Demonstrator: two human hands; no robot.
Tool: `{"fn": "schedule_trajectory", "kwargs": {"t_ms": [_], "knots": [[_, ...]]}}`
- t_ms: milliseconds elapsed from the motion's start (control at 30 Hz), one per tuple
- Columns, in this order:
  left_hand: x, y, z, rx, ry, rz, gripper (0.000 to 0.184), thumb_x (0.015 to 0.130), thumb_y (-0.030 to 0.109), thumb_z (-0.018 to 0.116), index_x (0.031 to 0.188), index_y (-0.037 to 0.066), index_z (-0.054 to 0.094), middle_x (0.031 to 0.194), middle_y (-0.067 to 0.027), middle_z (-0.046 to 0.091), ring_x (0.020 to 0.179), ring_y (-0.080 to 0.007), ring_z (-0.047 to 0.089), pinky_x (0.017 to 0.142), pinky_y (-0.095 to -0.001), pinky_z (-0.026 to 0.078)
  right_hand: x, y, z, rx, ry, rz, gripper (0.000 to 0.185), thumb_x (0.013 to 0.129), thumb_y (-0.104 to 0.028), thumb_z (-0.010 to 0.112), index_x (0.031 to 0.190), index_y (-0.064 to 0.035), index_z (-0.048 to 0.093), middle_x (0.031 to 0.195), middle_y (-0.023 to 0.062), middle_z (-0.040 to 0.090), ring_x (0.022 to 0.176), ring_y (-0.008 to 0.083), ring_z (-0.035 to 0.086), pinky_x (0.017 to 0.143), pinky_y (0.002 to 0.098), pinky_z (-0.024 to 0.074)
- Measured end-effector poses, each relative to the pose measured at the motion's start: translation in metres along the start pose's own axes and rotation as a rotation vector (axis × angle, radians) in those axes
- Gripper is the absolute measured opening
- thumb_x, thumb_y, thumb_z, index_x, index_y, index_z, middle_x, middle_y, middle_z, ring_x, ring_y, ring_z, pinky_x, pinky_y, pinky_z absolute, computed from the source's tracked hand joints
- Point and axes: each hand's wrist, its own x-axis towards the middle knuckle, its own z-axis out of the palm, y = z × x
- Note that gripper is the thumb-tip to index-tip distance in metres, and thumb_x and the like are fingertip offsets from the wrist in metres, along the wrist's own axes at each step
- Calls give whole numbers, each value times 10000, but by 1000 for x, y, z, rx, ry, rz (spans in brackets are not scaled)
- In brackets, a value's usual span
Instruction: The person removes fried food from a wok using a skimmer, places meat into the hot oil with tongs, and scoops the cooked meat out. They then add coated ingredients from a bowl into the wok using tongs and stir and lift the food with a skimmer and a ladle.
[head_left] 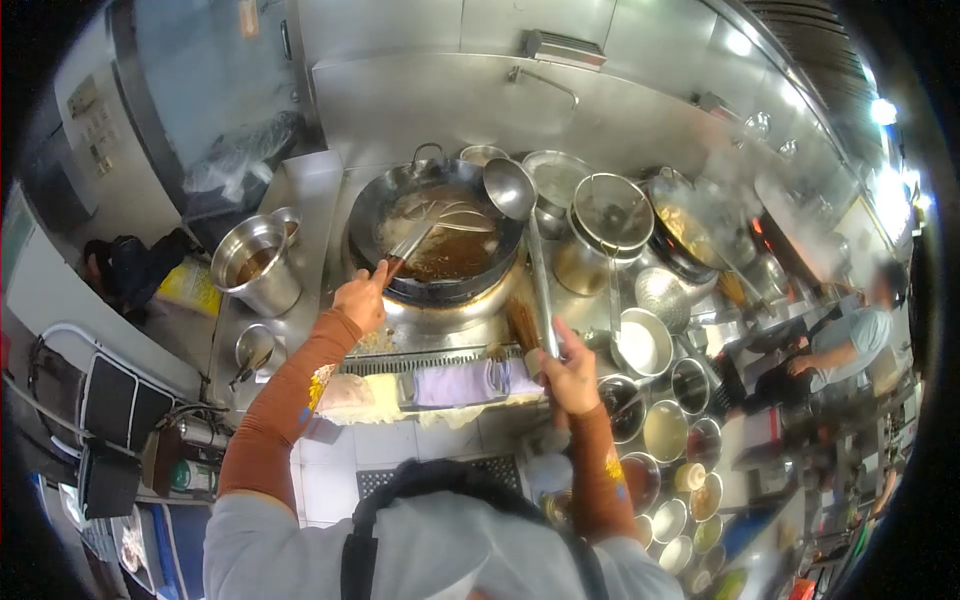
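Note:
My left hand (360, 302) is wrapped round the handle of a slotted spatula (460, 216), whose slotted head is in the large black wok (365, 225). Brown liquid with pale foam (440, 255) fills the bottom of the wok. In my right hand (570, 372) is the long handle of a ladle (511, 189). The ladle's round metal bowl hangs over the wok's right rim, apart from the spatula. A bristle brush (522, 322) is beside my right hand at the stove's front edge; whether the hand touches it I cannot tell.
Left of the wok stands a steel pot (262, 270) of brown liquid. To the right is a wire strainer (612, 212) over a pot, then a second wok (685, 230) with food. Several seasoning bowls (665, 430) line my right side. Another person (850, 335) works farther right, near steam.

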Motion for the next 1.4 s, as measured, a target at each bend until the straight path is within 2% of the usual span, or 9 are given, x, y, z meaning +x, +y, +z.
{"fn": "schedule_trajectory", "kwargs": {"t_ms": [433,900,1033,1067,1133,1167,1267,1300,1400], "knots": [[-73,-24,-47,133,36,86,726,738,85,602,1417,22,354,966,-179,555,731,-348,630,656,-418,534,6,20,0,45,-1,-106,578,859,4,569,1409,10,390,780,-26,554,589,37,460,514,203,404],[-64,-79,30,-223,13,-65,769,745,123,608,1441,36,294,1077,-245,543,828,-399,643,716,-472,535,24,-23,158,-237,19,-184,571,849,-26,575,1387,46,396,790,53,639,591,64,516,517,218,443],[-93,-71,50,-359,21,-56,751,758,107,585,1443,37,285,1099,-254,540,820,-404,642,708,-473,534,30,-41,240,-333,-51,-233,568,843,6,564,1386,43,402,769,-26,551,587,25,437,496,193,370],[-100,-70,60,-361,26,-27,746,760,106,578,1444,40,287,1117,-259,535,839,-401,639,722,-464,533,33,-49,268,-380,-77,-292,610,842,-5,554,1421,15,361,914,109,644,649,58,512,568,225,458],[-107,-76,95,-347,34,47,737,763,104,564,1446,48,293,1153,-268,527,876,-394,632,750,-448,529,48,-32,316,18,-398,-229,747,782,67,503,1480,-39,257,1341,209,497,865,143,588,717,288,504],[-103,-87,150,-337,349,284,639,815,155,570,1414,62,367,1183,-251,541,953,-340,623,792,-420,515,46,-40,354,290,-403,-100,742,792,69,529,1477,-75,282,1001,115,581,706,122,558,584,250,471],[-138,-77,29,-410,117,323,526,895,297,538,1326,11,438,1049,-200,574,976,-313,564,913,-452,422,74,-11,444,-153,-343,-312,771,710,100,502,1446,-73,353,1194,149,590,818,167,622,632,268,493],[-145,-86,97,-598,343,340,539,924,342,516,1336,4,436,1000,-162,577,941,-299,548,886,-437,418,69,-36,463,-352,-398,-146,711,714,38,524,1409,-60,411,1143,194,637,970,238,642,760,310,511],[-162,-82,51,-955,-71,206,512,974,312,454,1406,48,379,1097,-156,562,992,-287,535,914,-428,401,68,-28,522,-581,-395,-179,681,738,-73,567,1403,-95,421,1113,276,600,1043,399,600,947,403,462]]}}
